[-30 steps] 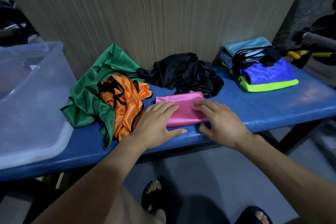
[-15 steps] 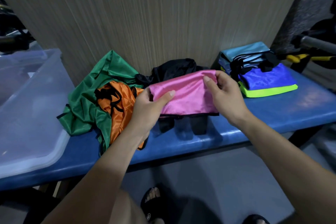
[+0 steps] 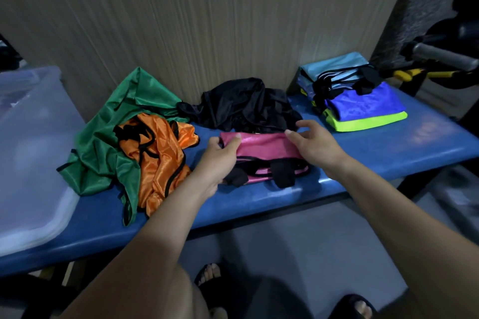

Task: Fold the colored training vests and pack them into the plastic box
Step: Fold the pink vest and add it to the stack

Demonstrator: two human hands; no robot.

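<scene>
The pink vest [image 3: 261, 149], which half a second before had been lifted clear of the blue table [image 3: 375, 147] and held up between both hands, lay back down on the table as a folded strip, its black straps showing along the near edge. The left hand [image 3: 220, 160] pinched the vest's left end, thumb on top. The right hand [image 3: 315, 146] had loosened: its fingers were spread and relaxed over the right end, the thumb tip touching the fabric and nothing gripped. Just behind the vest sat the crumpled black vest [image 3: 241, 105]. To the left, the orange vest [image 3: 158, 153] lay on the green vest [image 3: 103, 142], both unfolded. The stack of folded vests [image 3: 360, 101] stayed at the right end. The clear plastic box [image 3: 31, 158] rested at the far left.
</scene>
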